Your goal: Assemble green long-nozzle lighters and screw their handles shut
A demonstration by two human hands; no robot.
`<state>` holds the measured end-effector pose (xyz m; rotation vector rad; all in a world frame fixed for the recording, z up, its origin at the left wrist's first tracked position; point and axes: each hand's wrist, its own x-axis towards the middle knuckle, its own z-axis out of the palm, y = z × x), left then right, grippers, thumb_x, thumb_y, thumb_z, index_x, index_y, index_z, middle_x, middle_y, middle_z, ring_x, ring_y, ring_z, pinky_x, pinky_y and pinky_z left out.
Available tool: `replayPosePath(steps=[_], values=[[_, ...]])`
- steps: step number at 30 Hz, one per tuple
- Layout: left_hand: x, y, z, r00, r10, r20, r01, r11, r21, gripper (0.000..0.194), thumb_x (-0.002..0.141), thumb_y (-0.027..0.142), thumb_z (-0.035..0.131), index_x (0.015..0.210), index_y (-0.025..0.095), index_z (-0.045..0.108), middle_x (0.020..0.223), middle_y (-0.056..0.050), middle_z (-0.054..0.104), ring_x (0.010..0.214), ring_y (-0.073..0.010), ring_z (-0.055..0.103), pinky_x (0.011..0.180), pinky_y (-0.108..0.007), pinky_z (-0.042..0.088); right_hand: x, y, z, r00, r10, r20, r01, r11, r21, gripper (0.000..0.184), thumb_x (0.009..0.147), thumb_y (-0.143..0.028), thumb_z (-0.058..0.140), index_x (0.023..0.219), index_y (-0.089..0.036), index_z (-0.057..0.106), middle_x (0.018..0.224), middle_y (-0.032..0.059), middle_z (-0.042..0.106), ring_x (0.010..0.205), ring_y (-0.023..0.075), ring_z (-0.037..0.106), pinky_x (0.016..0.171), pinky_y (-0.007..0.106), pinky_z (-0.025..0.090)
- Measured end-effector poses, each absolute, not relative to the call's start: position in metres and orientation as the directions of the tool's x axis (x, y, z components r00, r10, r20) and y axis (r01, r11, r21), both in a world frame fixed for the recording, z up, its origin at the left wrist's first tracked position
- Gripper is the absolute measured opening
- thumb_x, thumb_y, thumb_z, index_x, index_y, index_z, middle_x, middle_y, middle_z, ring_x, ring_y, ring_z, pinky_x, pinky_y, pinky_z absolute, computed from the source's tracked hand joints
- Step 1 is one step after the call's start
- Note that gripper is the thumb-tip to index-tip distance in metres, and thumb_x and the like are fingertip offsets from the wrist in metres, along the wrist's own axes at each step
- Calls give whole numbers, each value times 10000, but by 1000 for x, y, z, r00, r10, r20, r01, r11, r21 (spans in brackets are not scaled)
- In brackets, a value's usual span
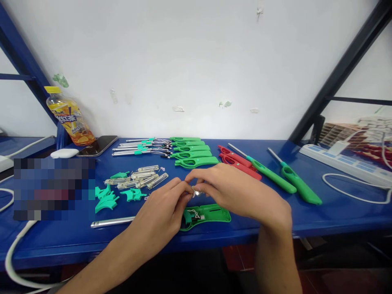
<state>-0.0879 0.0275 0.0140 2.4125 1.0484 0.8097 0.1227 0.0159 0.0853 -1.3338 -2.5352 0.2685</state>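
Observation:
Both my hands meet over the near middle of the blue table [306, 216]. My left hand [167, 206] and my right hand [235, 190] pinch one small metal part [197, 192] between their fingertips. Just below them lies an open green lighter body [208, 213] with its metal tube [112, 222] pointing left. Several small clear cylinders [143, 179] and green trigger pieces [107, 196] lie to the left of my hands.
Farther back lie a row of green handle shells [191, 153], metal tubes with wires [139, 147], red shells [237, 161] and two finished green lighters [288, 177]. A drink bottle [69, 116], a phone [98, 145], a white power strip [343, 161] and cables are around.

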Motion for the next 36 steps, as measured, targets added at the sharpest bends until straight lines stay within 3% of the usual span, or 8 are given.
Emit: replayPosePath(steps=[8, 14, 17, 19, 22, 27, 36], values=[[-87, 26, 17, 507, 745, 432, 508, -664, 549, 170, 1080, 218, 491, 1011, 248, 643, 943, 7, 675, 818, -186, 630, 725, -322, 437, 125, 17, 85, -579, 797, 170, 740, 602, -300, 193, 1109, -242, 496, 1195, -304, 656, 1005, -40, 761, 917, 165, 693, 747, 299, 424], [-86, 23, 21, 495, 723, 482, 500, -690, 522, 178, 1058, 179, 486, 990, 231, 642, 889, 6, 659, 788, -183, 623, 709, -314, 439, 124, 15, 88, -577, 794, 192, 708, 603, -366, 156, 1094, -212, 538, 1137, -282, 670, 944, -56, 758, 813, 131, 679, 703, 275, 413], [-86, 21, 24, 486, 714, 504, 509, -700, 502, 194, 1041, 155, 469, 954, 222, 629, 854, 6, 632, 749, -180, 595, 677, -311, 421, 125, 14, 90, -557, 815, 160, 704, 565, -430, 97, 1078, -333, 615, 1121, -299, 696, 878, -80, 772, 730, 123, 676, 658, 273, 416], [-87, 21, 26, 480, 711, 514, 516, -703, 490, 206, 1039, 154, 455, 934, 222, 620, 843, 6, 622, 736, -180, 581, 671, -312, 415, 128, 14, 90, -541, 828, 146, 709, 543, -450, 193, 1064, -461, 626, 1152, -311, 710, 831, -80, 771, 730, 136, 684, 663, 280, 428], [-89, 23, 27, 465, 720, 515, 533, -693, 486, 191, 1048, 182, 467, 947, 224, 623, 834, 8, 622, 735, -185, 576, 676, -320, 413, 133, 14, 90, -499, 852, 160, 739, 515, -434, 321, 1056, -556, 597, 1190, -296, 728, 880, -49, 781, 803, 157, 698, 717, 294, 449], [-91, 28, 23, 459, 740, 492, 537, -672, 510, 172, 1064, 214, 478, 986, 234, 630, 864, 8, 660, 752, -189, 609, 686, -324, 429, 134, 14, 92, -503, 844, 185, 756, 534, -378, 313, 1077, -496, 579, 996, -257, 764, 891, -32, 768, 830, 156, 679, 721, 302, 433], [-89, 29, 21, 456, 753, 475, 523, -658, 541, 167, 1080, 227, 483, 1020, 240, 638, 879, 10, 688, 754, -183, 632, 690, -317, 447, 133, 13, 93, -482, 853, 201, 779, 522, -347, 324, 1076, -496, 579, 987, -251, 773, 897, -16, 771, 825, 158, 664, 710, 313, 427]])
